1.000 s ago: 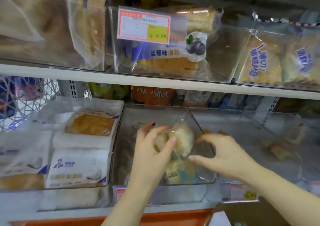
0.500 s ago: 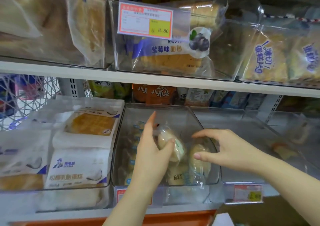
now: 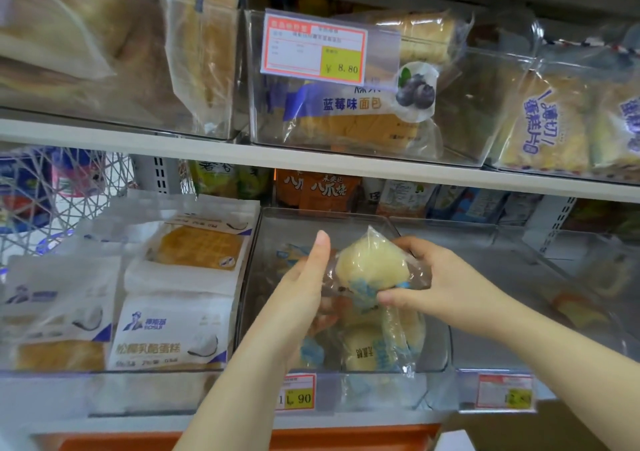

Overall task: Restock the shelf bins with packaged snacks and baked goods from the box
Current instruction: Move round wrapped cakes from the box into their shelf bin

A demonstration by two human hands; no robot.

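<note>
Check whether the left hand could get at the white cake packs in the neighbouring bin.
Probably yes: the left hand is beside the wrapped bun the right hand pinches, and the cake packs lie uncovered just across the bin wall.

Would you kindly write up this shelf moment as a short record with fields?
setting: store shelving with clear bins
right hand: grips a wrapped bun above the middle bin
left hand: against the wrapper's left side, one finger straight up; grip unclear
middle bin: other buns lie at its front
left bin: white cake packs
upper shelf: blueberry bread behind a price tag reading 8.80
</note>
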